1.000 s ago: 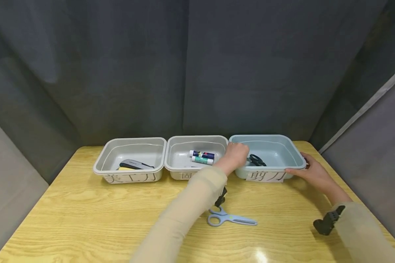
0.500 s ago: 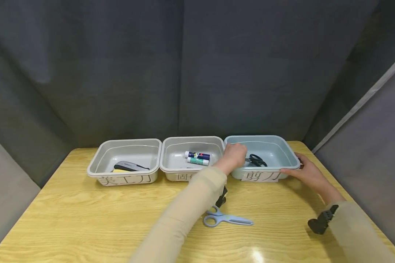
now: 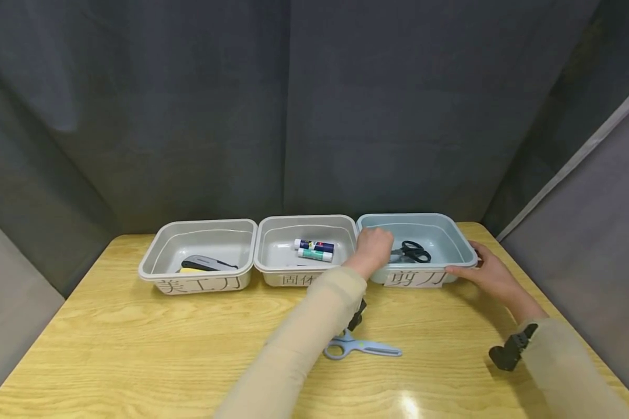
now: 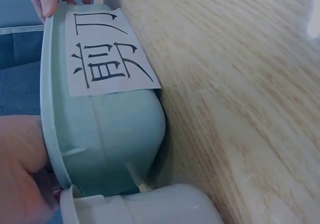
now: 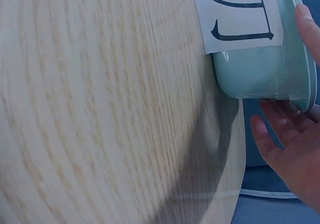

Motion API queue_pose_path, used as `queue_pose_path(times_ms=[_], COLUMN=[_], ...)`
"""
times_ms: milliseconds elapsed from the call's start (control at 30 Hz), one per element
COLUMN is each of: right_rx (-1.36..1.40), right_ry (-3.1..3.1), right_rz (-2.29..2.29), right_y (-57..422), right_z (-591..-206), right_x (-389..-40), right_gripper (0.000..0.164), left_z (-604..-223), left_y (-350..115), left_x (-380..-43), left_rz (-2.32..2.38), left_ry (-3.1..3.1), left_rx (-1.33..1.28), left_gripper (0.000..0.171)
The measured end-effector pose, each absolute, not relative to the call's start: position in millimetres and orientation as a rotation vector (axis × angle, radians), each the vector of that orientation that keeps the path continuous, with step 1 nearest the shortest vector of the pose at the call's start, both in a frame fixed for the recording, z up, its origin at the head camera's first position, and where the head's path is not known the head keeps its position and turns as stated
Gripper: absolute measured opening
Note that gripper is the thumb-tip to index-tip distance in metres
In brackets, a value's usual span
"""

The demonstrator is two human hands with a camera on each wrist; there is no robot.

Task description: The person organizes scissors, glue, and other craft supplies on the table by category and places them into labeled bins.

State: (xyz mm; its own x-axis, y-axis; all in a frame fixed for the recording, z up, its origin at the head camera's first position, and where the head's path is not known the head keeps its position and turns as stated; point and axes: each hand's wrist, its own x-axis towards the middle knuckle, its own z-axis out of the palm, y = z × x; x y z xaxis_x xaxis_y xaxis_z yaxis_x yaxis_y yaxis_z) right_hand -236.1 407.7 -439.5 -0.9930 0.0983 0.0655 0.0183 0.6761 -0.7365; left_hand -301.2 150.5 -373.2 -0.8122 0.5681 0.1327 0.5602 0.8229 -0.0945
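My left hand [image 3: 373, 251] is bent over the left end of the light blue bin [image 3: 435, 231]. In the left wrist view its fingers curl at the bin's rim, beside the grey bin, with the fingertips mostly hidden. At the opposite end my right hand [image 3: 495, 278] grips the bin, the thumb on the front rim and the fingers under the end rim, as the right wrist view shows. Black-handled scissors [image 3: 416, 251] lie inside, their blades partly behind my left hand. A white paper label [image 4: 95, 53] with black characters is on the bin's front.
Light blue scissors [image 3: 369, 347] lie on the wooden table [image 3: 152, 349], partly behind my left sleeve. The middle grey bin [image 3: 272, 250] holds glue sticks [image 3: 315, 255]. Utility knives [image 3: 207, 263] sit in the left grey bin [image 3: 159, 256]. A dark curtain [image 3: 199, 116] stands behind.
The head view has shifted slightly. The black-handled scissors have slid a little to the right inside the bin. Both hands stay at the bin's two ends.
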Motion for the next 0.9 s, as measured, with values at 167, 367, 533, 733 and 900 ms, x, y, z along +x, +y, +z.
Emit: queue_pose_path(times_ms=[167,367,533,733,900], right_rx=[-0.081,-0.071,-0.049,-0.030,-0.028], right_ry=[-2.800,-2.788,-2.788,-2.779,-2.791], right_rz=[1.209,1.207,1.232,1.236,1.207], right_y=[398.9,401.1,399.1,393.9,395.2], right_z=[-426.1,-429.5,-426.4,-419.7,-421.9], right_x=[-228.9,-230.4,-230.6,-227.5,-226.1], right_gripper=[0.090,0.088,0.088,0.083,0.083], left_z=[-371.5,-363.9,-359.4,-359.5,-356.5], left_y=[147.4,135.7,121.4,105.8,93.5], left_x=[-301.0,-298.0,-293.0,-283.8,-273.5], left_rz=[0.034,-0.109,-0.327,-0.507,-0.586], left_ry=[-2.866,-2.871,-2.866,-2.809,-2.759], left_rx=[-0.932,-1.079,-1.166,-1.241,-1.295], left_gripper=[0.010,0.018,0.019,0.018,0.019])
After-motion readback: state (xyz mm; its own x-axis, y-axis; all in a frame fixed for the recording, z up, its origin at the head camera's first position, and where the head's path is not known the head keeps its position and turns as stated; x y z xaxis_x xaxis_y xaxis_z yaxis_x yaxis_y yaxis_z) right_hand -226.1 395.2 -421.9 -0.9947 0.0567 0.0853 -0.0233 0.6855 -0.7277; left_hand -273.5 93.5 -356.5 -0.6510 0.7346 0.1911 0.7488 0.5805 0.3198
